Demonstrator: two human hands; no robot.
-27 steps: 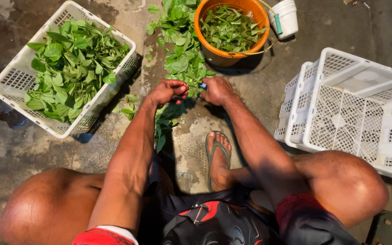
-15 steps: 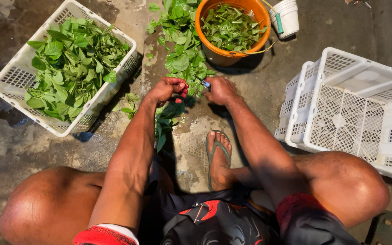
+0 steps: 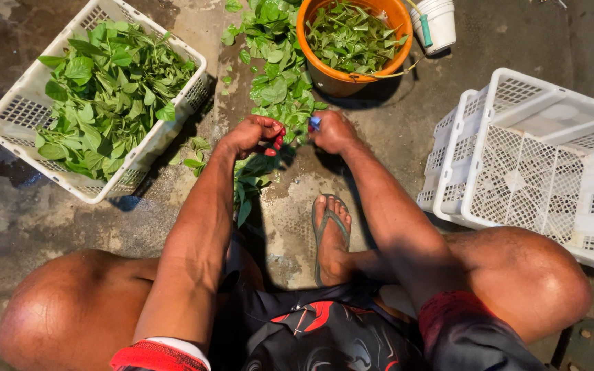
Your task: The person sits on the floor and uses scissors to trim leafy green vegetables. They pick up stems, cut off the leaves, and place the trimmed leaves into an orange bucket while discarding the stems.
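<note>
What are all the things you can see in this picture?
White basket: one, white, upper left, full of green leaves.
Leaf pile: one, green, on the wet floor, top middle, running down to the hands.
Orange bucket: one, orange, top middle, leaves inside.
White cup: one, white, right of the bucket.
Empty baskets: apparently two nested, white, right side, tilted.
Blue item: one, small, blue, in the right hand; kind unclear.
Sandal: one, grey-green, on the foot, centre.
Left hand: closed around leafy stems.
Right hand: closed on the blue item.
</note>
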